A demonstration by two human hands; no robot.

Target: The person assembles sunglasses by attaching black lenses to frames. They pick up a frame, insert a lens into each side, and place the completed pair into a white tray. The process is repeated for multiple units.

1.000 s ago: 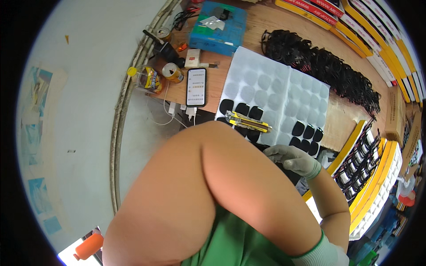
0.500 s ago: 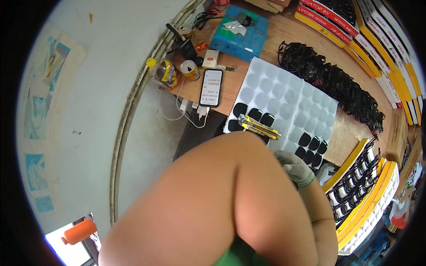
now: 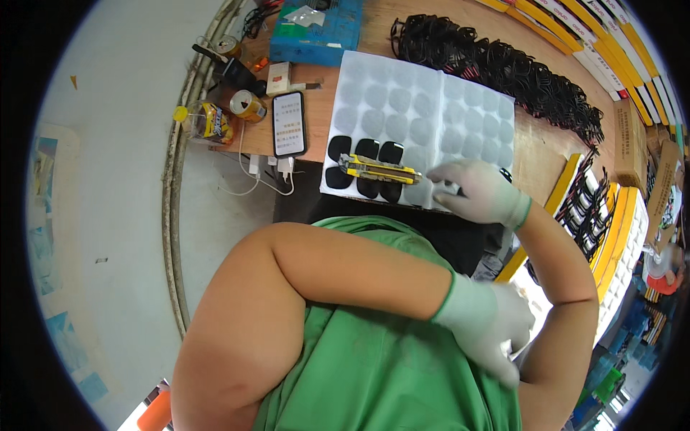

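Note:
Both my hands wear pale knit gloves. My right hand [image 3: 478, 190] is over the near edge of a white sheet [image 3: 431, 129] with rows of grey rounded pads; its thumb and fingers are apart, dark pads showing between. Just left of its fingertips lies a yellow utility knife [image 3: 381, 170] across several black rounded pads [image 3: 338, 177]. Another black pad [image 3: 505, 174] peeks out behind the hand. My left arm crosses my body, and my left hand [image 3: 481, 323] hangs low at the right, by a yellow-edged box [image 3: 514, 266]. Its fingers bend down; whether they hold anything is hidden.
A bundle of black cables [image 3: 496, 68] lies behind the sheet. Left of it are a phone [image 3: 289, 123], a can [image 3: 248, 106], a plastic bottle [image 3: 205, 122] and a blue box [image 3: 316, 32]. Yellow-and-white boxes [image 3: 611, 258] with black cables stand at right.
My left arm has swung back and right, bringing its hand into view low by the boxes. More of my right hand shows over the sheet. The whole view has shifted.

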